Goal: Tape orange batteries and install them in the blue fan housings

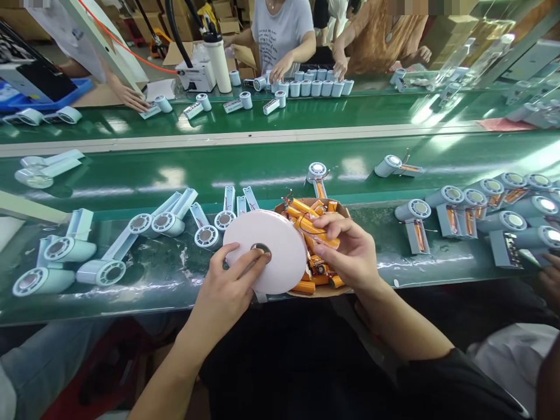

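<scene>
My left hand (230,283) is closed on a large white roll of tape (284,248), with fingertips in its core hole. Held between the thumb and fingers of my right hand (352,254) is an orange cylindrical battery (327,237), close to the roll's right edge. Below and behind it, a cardboard box (330,291) is heaped with orange batteries (304,287) that have thin wires. The roll covers the left part of the box. Just beyond the box stands a light-blue fan housing (317,171) with an orange battery in its open handle.
Several light-blue fan housings (63,249) lie along the bench to the left; more with orange batteries (475,204) crowd the right. A green conveyor belt (245,166) runs behind. Across it, co-workers' hands (282,69) handle housings. A person's hand (549,274) shows at far right.
</scene>
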{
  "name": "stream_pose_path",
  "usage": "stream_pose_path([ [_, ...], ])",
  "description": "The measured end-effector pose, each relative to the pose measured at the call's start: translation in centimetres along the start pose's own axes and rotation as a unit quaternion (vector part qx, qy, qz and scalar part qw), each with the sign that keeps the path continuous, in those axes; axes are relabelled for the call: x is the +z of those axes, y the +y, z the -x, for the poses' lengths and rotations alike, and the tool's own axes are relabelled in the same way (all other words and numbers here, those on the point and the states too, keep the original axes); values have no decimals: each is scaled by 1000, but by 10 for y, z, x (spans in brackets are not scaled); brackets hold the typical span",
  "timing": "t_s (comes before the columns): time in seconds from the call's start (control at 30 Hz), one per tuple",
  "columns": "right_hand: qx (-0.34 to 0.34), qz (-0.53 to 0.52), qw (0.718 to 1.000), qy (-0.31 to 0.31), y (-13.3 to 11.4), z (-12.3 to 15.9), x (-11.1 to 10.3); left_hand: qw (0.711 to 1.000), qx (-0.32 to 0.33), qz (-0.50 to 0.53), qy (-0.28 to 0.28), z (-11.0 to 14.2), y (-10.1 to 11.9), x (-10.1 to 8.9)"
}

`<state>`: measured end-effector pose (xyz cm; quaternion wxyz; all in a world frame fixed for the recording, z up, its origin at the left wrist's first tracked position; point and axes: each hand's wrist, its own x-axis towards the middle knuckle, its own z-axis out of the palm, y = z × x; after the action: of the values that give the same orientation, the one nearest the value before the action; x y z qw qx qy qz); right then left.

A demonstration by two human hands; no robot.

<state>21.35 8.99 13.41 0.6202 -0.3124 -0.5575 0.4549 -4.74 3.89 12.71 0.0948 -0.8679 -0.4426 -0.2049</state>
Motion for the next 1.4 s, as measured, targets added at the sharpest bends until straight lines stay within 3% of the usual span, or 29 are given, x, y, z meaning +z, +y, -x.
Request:
stream_pose_path([
  [0.1,35,-17,999,-34,1,1,-6,1000,-2,-29,-1,1,-4,-4],
  [0.23,113,-32,993,-31,-1,-2,-13,999,11,-49,1,1,-9,-11],
  [0.37,236,23,965,-113,-13,-15,-27,998,10,-65,9,-5,-11,-18],
  [0.47,269,43,954,-128,-19,-24,-33,997,9,-60,38,-11,-6,-19],
  [0.6,205,-11,979,-4,-4,-14,-21,994,-29,-91,58,-14,11,-11],
  [0.73,166,-44,978,118,15,9,-10,990,-69,-107,60,-12,24,-5],
  [0.87,206,2,977,50,5,10,-21,998,-46,-38,-8,-16,21,-16],
  [0.97,218,49,975,6,-8,0,-33,999,-32,7,-21,-25,14,-28],
  [1.07,181,14,981,68,-7,-8,-32,999,-31,-19,-16,-32,16,-31],
  [1.2,127,-69,971,189,13,1,-10,999,-34,-27,16,-36,34,-15],
  [1.3,98,-89,964,229,24,13,4,997,-28,-36,59,-33,52,1],
  [1.4,87,-76,969,218,16,9,-15,997,-27,-20,70,-22,66,10],
])
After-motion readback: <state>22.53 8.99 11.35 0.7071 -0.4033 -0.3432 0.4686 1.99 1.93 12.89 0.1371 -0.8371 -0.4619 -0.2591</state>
